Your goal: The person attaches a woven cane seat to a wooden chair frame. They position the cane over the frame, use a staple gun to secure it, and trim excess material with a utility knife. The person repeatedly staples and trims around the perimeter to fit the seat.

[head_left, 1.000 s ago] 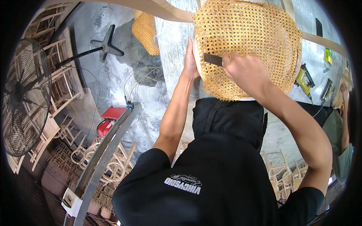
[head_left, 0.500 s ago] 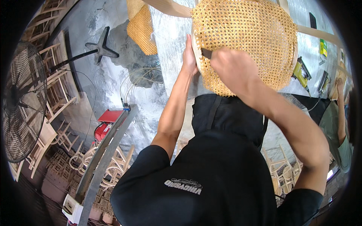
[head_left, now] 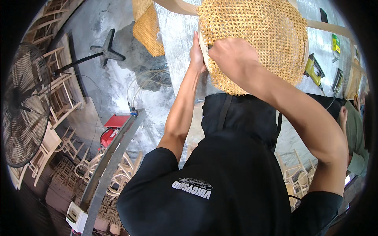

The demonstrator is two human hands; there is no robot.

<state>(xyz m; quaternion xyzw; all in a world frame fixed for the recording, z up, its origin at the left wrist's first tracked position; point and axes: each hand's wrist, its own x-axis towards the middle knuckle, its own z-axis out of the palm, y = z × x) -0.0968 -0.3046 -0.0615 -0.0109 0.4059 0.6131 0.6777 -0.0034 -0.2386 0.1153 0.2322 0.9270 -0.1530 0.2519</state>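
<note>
A woven cane sheet (head_left: 271, 47) covers the round seat of a pale wooden chair, its frayed edge overhanging toward me. My left hand (head_left: 197, 55) grips the left side of the wooden seat rim (head_left: 204, 47), fingers stretched along its outer face. My right hand (head_left: 233, 55) is a fist over the cane just inside that rim. It is closed round a dark flat-bladed tool (head_left: 210, 47), of which only a small tip shows now. One wooden leg (head_left: 177, 6) runs off to the upper left, another (head_left: 328, 27) to the right.
On the plastic-covered table at right lie a yellow-green nail gun (head_left: 314, 70) and a green-yellow box (head_left: 336, 45). More cane (head_left: 149, 33) lies at upper left. A large fan (head_left: 27, 104) and a metal beam (head_left: 110, 169) stand left. A co-worker (head_left: 354, 137) is at far right.
My right fist has moved left to the rim with the tool, whose blade is now mostly hidden. The seat has shifted slightly left and up. The co-worker's arm has lowered.
</note>
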